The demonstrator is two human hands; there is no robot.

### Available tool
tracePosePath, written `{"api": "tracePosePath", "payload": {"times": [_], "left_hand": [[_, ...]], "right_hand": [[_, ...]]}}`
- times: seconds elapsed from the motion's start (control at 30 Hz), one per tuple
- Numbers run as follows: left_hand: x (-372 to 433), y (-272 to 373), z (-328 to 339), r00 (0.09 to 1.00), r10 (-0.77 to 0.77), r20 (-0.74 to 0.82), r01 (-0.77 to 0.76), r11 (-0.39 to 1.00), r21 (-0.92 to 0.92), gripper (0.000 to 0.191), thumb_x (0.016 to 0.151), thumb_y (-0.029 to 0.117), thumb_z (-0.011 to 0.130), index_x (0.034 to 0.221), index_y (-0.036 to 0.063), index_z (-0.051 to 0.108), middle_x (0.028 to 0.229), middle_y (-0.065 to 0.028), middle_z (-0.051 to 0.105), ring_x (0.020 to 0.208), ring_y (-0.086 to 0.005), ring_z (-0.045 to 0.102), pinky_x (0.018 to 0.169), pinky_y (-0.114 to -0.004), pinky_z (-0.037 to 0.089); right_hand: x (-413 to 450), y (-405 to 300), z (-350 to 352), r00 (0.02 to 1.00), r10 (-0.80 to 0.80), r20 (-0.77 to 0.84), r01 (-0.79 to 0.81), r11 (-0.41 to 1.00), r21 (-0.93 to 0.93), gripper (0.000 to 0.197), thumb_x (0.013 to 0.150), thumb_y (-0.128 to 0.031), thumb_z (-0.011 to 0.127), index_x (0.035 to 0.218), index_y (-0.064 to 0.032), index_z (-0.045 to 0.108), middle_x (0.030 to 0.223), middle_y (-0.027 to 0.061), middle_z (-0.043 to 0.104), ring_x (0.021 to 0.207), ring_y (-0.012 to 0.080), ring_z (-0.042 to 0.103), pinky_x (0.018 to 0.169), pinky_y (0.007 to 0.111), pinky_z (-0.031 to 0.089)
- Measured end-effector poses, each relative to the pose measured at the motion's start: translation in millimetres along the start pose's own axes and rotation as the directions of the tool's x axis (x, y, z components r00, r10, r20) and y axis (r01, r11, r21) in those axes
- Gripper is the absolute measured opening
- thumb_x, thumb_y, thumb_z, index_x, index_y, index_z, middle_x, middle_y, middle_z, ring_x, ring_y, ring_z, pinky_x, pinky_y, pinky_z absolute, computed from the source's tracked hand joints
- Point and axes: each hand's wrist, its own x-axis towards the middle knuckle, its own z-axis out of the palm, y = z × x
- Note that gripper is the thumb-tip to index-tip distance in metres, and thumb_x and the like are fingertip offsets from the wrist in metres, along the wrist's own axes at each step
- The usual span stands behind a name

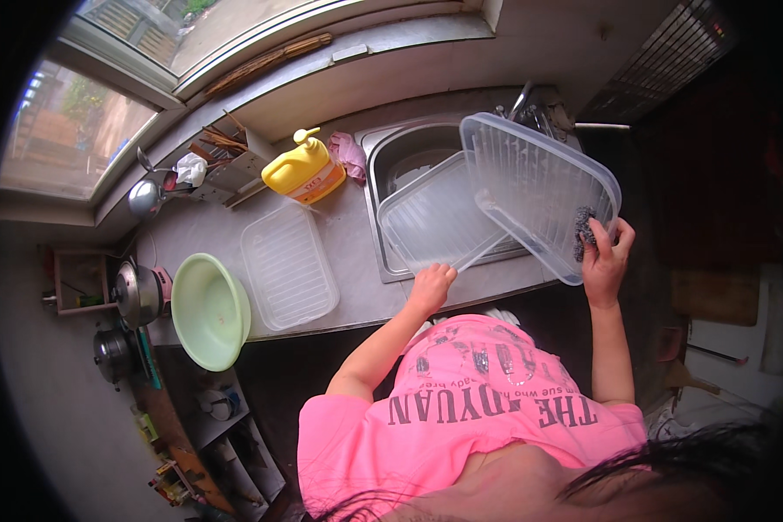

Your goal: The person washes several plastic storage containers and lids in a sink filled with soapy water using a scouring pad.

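Observation:
My left hand (434,284) grips the near edge of a clear ribbed plastic panel (437,212), apparently a lid, tilted over the stainless steel sink (382,258). To its right, a clear plastic bin (528,183) is held up at a slant, overlapping the panel's right part and the sink. At the bin's right rim my right hand (607,261) clasps it, with a dark grey scouring pad (584,231) under the fingers. Part of the sink basin is hidden behind both plastic pieces.
Left of the sink, another clear ribbed lid (290,267) lies on the counter beside a pale green basin (202,307). A yellow pump bottle (305,171) and pink cloth (348,156) stand behind. The faucet (521,101) rises behind the bin; a pot (137,293) sits far left.

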Motion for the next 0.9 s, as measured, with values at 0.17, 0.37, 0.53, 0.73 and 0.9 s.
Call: {"api": "tracePosePath", "payload": {"times": [0.17,0.37,0.53,0.73,0.9], "left_hand": [[-4,0,-2,0.998,0.017,-0.054,-0.018,1.000,-0.007,0.013,0.067,0.004,0.052,0.079,0.0090,0.050,0.076,-0.0042,0.049,0.078,-0.0233,0.051,0.062,-0.037,0.042],[-18,-7,-1,0.999,0.022,-0.047,-0.021,1.000,0.020,0.013,0.067,0.006,0.053,0.078,0.0104,0.050,0.077,-0.0042,0.049,0.079,-0.0228,0.051,0.062,-0.036,0.043],[-27,-10,-4,0.997,0.026,-0.072,-0.024,0.999,0.028,0.013,0.066,0.006,0.054,0.077,0.0106,0.049,0.076,-0.0041,0.048,0.077,-0.0223,0.051,0.062,-0.036,0.042],[-35,-17,-4,0.993,-0.007,-0.120,0.009,1.000,0.017,0.012,0.066,0.007,0.054,0.076,0.0106,0.049,0.074,-0.0034,0.048,0.076,-0.0219,0.051,0.062,-0.035,0.042],[-38,-18,-5,0.992,-0.009,-0.124,0.013,0.999,0.029,0.012,0.066,0.007,0.054,0.077,0.0101,0.049,0.075,-0.0037,0.048,0.076,-0.0222,0.051,0.062,-0.036,0.042]], "right_hand": [[22,-20,-11,0.970,-0.239,0.042,0.241,0.967,-0.080,0.051,0.060,0.002,0.066,0.105,-0.0209,0.059,0.106,0.0152,0.042,0.091,0.0321,0.050,0.075,0.037,0.046],[47,-40,-36,0.887,-0.462,0.008,0.460,0.882,-0.102,0.040,0.062,0.002,0.067,0.095,-0.0204,0.061,0.106,0.0122,0.044,0.088,0.0287,0.050,0.068,0.035,0.045],[47,-44,-58,0.960,-0.279,0.004,0.278,0.957,0.081,0.025,0.063,-0.010,0.073,0.079,-0.0027,0.055,0.098,0.0123,0.049,0.081,0.0240,0.050,0.063,0.032,0.043],[49,-39,-57,0.818,-0.527,-0.230,0.565,0.810,0.157,0.059,0.063,-0.014,0.075,0.107,0.0005,0.039,0.096,0.0140,0.048,0.075,0.0236,0.051,0.065,0.031,0.045],[36,-33,-36,0.869,-0.479,-0.125,0.494,0.858,0.144,0.054,0.065,-0.009,0.073,0.108,-0.0010,0.041,0.099,0.0133,0.048,0.079,0.0246,0.051,0.067,0.032,0.045]]}}
